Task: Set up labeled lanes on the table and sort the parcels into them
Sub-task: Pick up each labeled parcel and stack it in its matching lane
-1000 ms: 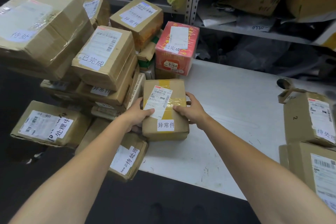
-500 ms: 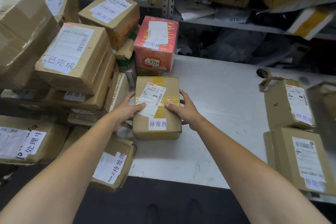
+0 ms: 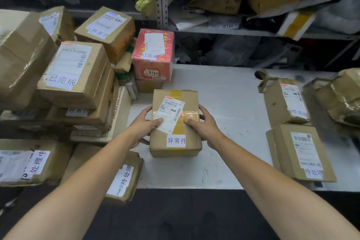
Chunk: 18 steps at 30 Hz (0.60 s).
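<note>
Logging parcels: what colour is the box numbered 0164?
Red box, yellow print; head view.

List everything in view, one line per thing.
centre box: one, brown, mid-table, labelled 异常件
red box: one, red, back left of table
left pile: at least eight boxes, brown, stacked at the left
right boxes: two, brown, table's right side, labelled 待处理
taped box: one, brown, far right
table: one, white, centre
shelf: one, grey, behind the table, holding parcels and bags
left hand: one, grips centre box's left side
right hand: one, grips its right side
</note>
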### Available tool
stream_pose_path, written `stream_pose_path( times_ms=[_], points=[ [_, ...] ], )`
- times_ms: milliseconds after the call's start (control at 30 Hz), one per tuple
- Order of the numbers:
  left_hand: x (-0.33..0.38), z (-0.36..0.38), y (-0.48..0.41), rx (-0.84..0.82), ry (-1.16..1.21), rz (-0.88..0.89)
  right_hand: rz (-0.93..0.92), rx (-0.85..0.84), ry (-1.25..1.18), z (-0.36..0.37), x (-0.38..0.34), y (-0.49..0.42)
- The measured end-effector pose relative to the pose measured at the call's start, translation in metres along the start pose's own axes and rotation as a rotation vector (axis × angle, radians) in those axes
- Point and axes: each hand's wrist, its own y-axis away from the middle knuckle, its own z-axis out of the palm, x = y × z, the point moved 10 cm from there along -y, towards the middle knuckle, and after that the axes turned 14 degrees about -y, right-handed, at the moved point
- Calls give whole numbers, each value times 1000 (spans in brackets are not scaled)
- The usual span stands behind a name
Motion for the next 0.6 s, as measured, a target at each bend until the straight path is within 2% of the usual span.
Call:
stream_pose_path(
  times_ms=[267, 467, 600],
  points=[
    [101, 59, 51, -136, -119, 181, -101, 168, -63, -92, -64, 77],
    [200, 160, 118, -282, -241, 369, -291, 409, -139, -215, -113, 166],
    [241, 229, 152, -386, -304, 459, -342, 529, -130, -285, -132, 231]
  ],
)
